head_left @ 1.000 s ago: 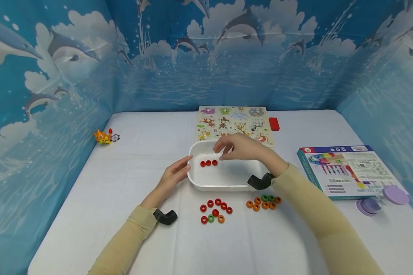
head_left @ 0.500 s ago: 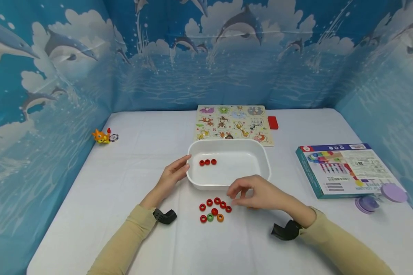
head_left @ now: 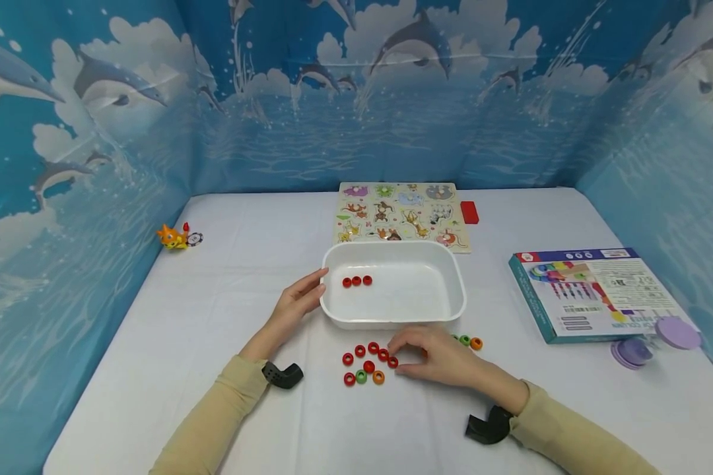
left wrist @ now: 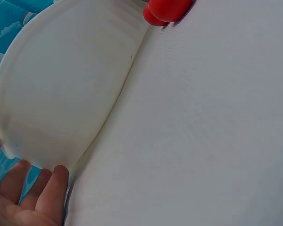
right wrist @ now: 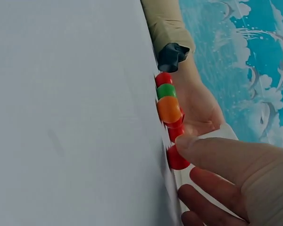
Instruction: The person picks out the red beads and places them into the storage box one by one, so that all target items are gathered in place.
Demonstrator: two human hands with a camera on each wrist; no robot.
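My right hand point(head_left: 434, 356) has its thumb and index finger around a red bead point(head_left: 393, 363) at the right end of a loose group on the table. In the right wrist view the thumb point(right wrist: 198, 148) meets that red bead point(right wrist: 178, 157), while the other fingers are bent below. At the left end of a white tray point(head_left: 392, 323), my left hand point(head_left: 294, 307) rests relaxed fingers against the outer wall. The left wrist view shows those fingertips point(left wrist: 59, 176) touching the tray's side point(left wrist: 70, 89). Inside the tray, red beads point(head_left: 356, 281) lie in a short row.
Several red beads surround a green bead point(head_left: 361, 377) and an orange bead point(head_left: 378, 377). More green and orange beads point(head_left: 476, 344) lie partly hidden behind my right hand. An animal puzzle board point(head_left: 401, 214) is behind the tray. A flat box point(head_left: 600, 293) and purple-lidded tubs point(head_left: 632, 354) sit right.
My right hand has come out of the tray toward the front, then moved slightly left and down to the red bead. My left hand stays at the tray's side.
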